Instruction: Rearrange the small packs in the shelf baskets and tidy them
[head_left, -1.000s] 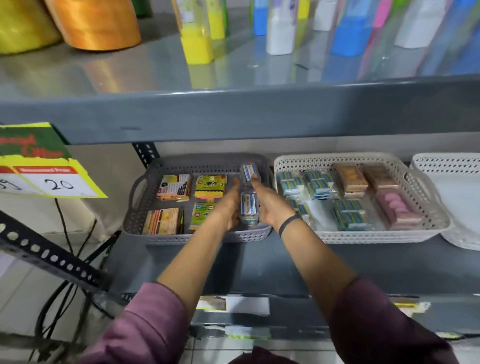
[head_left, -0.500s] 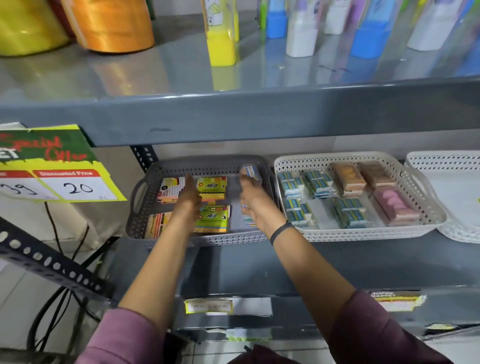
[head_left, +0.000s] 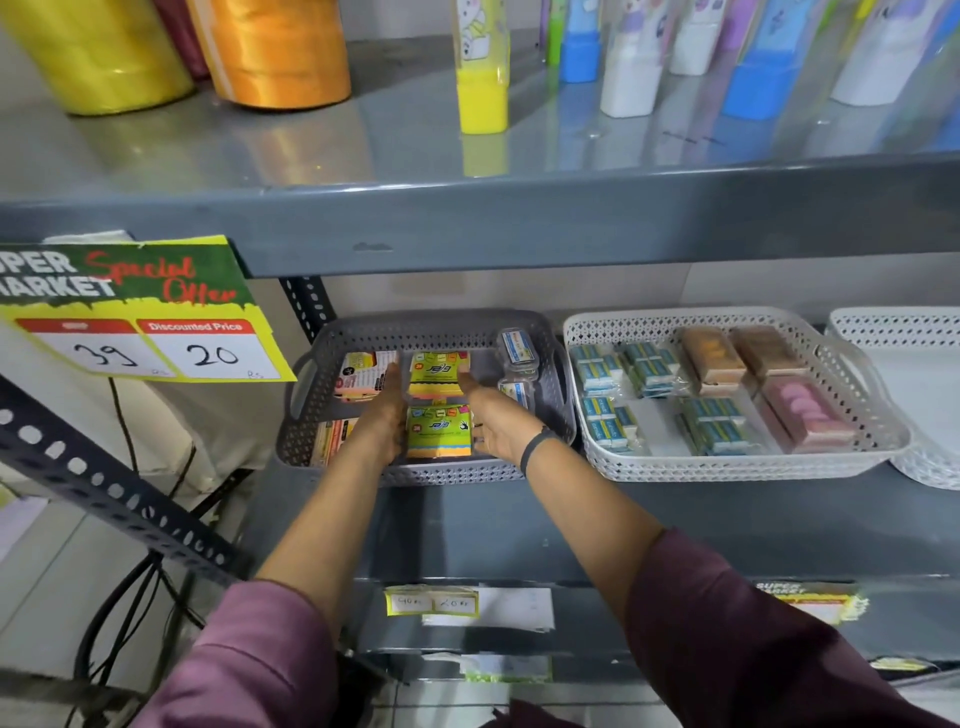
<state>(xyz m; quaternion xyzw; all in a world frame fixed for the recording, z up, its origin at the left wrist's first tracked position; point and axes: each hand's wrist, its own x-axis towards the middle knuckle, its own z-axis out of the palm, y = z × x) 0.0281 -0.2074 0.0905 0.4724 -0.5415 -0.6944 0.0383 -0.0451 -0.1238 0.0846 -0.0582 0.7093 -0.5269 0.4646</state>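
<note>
In the grey basket (head_left: 306, 400), with a white basket (head_left: 878, 395) of blue packs (head_left: 711, 431) beside it and clear boxes (head_left: 517, 351) along its right wall, two green packs (head_left: 439, 431) sit between the flat, open-fingered left hand (head_left: 382, 421) and right hand (head_left: 493, 421), both pressing their sides.
</note>
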